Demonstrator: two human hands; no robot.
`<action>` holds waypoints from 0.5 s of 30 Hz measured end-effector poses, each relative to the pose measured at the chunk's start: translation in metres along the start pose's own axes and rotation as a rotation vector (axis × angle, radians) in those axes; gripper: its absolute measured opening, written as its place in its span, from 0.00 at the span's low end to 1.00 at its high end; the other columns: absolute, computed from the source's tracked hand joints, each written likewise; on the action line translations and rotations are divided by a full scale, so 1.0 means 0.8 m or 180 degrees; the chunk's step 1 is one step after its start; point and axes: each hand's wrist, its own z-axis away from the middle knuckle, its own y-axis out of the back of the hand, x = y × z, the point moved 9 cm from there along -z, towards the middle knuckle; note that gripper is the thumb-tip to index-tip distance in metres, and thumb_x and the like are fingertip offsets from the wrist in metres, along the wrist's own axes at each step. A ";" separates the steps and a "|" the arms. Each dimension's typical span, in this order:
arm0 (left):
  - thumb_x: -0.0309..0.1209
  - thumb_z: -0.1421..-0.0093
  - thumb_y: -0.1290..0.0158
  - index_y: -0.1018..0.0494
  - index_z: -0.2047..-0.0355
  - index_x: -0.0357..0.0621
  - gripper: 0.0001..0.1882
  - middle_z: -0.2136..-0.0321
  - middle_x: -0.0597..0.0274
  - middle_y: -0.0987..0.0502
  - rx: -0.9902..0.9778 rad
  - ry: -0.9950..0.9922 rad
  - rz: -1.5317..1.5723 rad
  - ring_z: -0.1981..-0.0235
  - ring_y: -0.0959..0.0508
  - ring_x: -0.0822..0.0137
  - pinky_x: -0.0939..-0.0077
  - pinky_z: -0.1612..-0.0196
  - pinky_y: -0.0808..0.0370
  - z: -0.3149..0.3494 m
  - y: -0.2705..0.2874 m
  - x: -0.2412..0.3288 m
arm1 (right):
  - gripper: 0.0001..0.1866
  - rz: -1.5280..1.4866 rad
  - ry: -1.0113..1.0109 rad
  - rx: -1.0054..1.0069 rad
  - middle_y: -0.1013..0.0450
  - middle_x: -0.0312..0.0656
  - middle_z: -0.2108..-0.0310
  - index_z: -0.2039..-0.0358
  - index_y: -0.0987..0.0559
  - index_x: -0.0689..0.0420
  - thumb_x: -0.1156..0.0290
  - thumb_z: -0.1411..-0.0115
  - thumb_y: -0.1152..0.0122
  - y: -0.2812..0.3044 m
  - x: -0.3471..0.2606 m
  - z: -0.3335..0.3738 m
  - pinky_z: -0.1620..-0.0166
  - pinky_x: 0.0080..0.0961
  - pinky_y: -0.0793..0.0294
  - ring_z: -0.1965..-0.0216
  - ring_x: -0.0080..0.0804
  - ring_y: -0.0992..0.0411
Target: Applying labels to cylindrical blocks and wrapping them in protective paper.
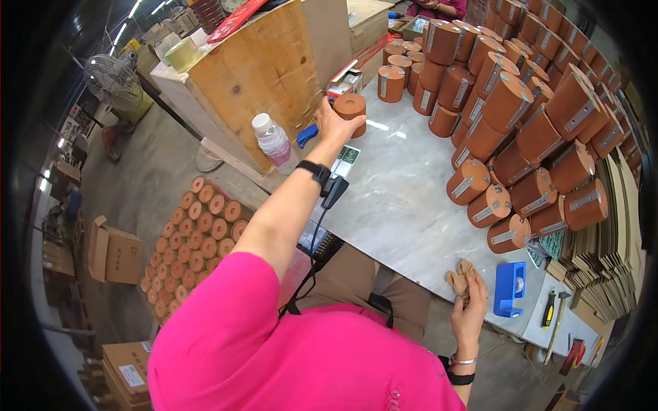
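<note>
My left hand (334, 126) reaches far across the grey marbled table (384, 192), fingers wrapped round a reddish-brown cylinder (351, 109) with a small round recess in its top. The cylinder is upright; its base is partly hidden. Close by lie a blue-handled tool (307, 135) and a green-and-white label sheet (346, 160). At the near table edge my right hand (469, 306) pinches a crumpled tan cloth (460, 277). A blue tape dispenser (509, 289) stands just right of that hand.
Stacked brown cylinders with metal strips (504, 103) fill the table's right side. Flat cardboard (606, 240), a screwdriver (549, 308) and a hammer (557, 325) lie at right. A plastic bottle (274, 144) stands left by a wooden panel (253, 75). More cylinders (195, 240) stand lower left.
</note>
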 end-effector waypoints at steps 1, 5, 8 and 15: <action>0.43 0.64 0.27 0.45 0.38 0.35 0.57 0.41 0.40 0.38 -0.0071 0.0232 0.0119 0.41 0.35 0.47 0.60 0.37 0.38 -0.005 -0.012 -0.016 | 0.30 -0.0031 0.0058 0.0069 0.34 0.56 0.43 0.47 0.27 0.64 0.90 0.54 0.48 0.001 -0.001 -0.002 0.38 0.43 0.40 0.42 0.57 0.36; 0.40 0.60 0.27 0.41 0.39 0.41 0.50 0.43 0.50 0.33 -0.0393 0.0232 0.0789 0.42 0.32 0.54 0.63 0.42 0.33 -0.002 -0.035 -0.025 | 0.27 -0.0036 0.0038 0.0259 0.32 0.55 0.45 0.49 0.26 0.64 0.89 0.53 0.48 -0.004 0.010 -0.002 0.41 0.43 0.37 0.45 0.56 0.34; 0.39 0.53 0.31 0.38 0.40 0.45 0.42 0.46 0.57 0.30 -0.1130 0.0704 0.2301 0.44 0.30 0.61 0.61 0.45 0.31 0.024 -0.044 -0.024 | 0.28 0.0135 0.0159 0.0404 0.31 0.52 0.45 0.47 0.26 0.63 0.89 0.52 0.51 -0.006 0.008 0.000 0.42 0.38 0.36 0.45 0.53 0.34; 0.43 0.45 0.37 0.39 0.39 0.43 0.38 0.44 0.62 0.30 -0.2695 0.1170 0.4187 0.41 0.32 0.63 0.58 0.35 0.39 0.164 0.015 0.079 | 0.26 0.0109 0.0116 0.0686 0.31 0.53 0.46 0.51 0.25 0.65 0.86 0.54 0.51 -0.011 0.011 0.001 0.43 0.43 0.37 0.46 0.55 0.35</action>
